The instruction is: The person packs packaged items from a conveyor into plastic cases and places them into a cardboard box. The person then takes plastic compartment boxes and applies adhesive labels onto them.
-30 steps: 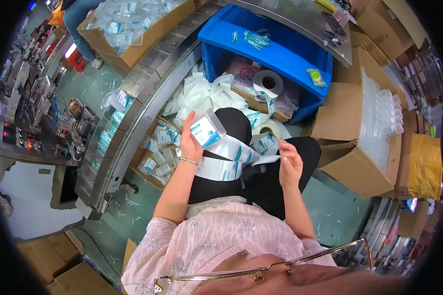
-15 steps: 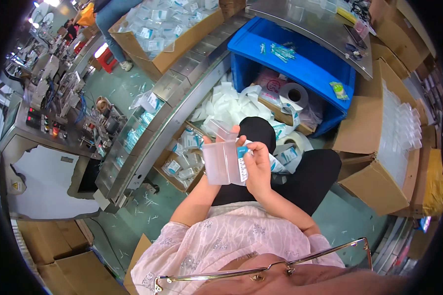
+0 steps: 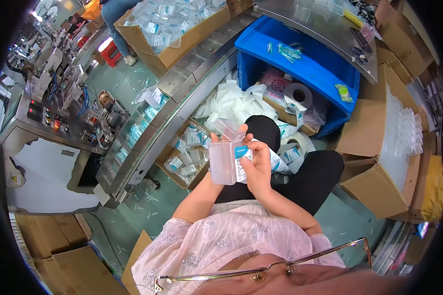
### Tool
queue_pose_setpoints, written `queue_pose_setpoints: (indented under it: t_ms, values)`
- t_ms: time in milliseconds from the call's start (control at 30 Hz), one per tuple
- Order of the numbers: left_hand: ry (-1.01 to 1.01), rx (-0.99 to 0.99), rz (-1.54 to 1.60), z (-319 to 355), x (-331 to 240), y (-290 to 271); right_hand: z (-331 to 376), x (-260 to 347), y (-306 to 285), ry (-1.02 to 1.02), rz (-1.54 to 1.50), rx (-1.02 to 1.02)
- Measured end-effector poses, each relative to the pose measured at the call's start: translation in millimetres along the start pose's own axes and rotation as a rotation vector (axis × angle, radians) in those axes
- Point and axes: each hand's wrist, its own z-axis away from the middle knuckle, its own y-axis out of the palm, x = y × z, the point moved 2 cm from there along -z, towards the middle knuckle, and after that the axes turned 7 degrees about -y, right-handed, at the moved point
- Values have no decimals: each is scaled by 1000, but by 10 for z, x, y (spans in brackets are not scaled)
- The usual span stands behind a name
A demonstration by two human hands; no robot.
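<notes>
A clear plastic box [image 3: 221, 164] with its lid [image 3: 227, 129] tilted up is in front of my lap. My left hand [image 3: 214, 139] is closed around it from behind and mostly hidden by it. A blue and white label [image 3: 241, 151] lies on the box's right side. My right hand [image 3: 259, 171] grips that side, its thumb pressed on the label. Beside my right hand, a label strip [image 3: 278, 162] trails from a white roll [image 3: 300, 142] lying by my legs.
At left, a carton [image 3: 171, 169] holds labelled boxes beside a metal conveyor [image 3: 170, 115]. White backing scraps [image 3: 226, 103] are heaped ahead. A blue bin [image 3: 256, 37] on its side holds another roll [image 3: 299, 93]. At right, a carton [image 3: 362, 128] contains stacked clear boxes [image 3: 401, 128].
The label's blue part now shows more fully against the box's side, with my right thumb lower on it. The box and my hands sit slightly further right in view.
</notes>
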Motion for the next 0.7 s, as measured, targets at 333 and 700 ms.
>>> queue_pose_setpoints:
  t_ms: [333, 700]
  values:
    - [41, -34, -40, -22, 34, -32, 40, 52, -38, -44, 218, 64]
    - [203, 0, -203, 8, -320, -129, 108, -119, -94, -49, 1376, 646]
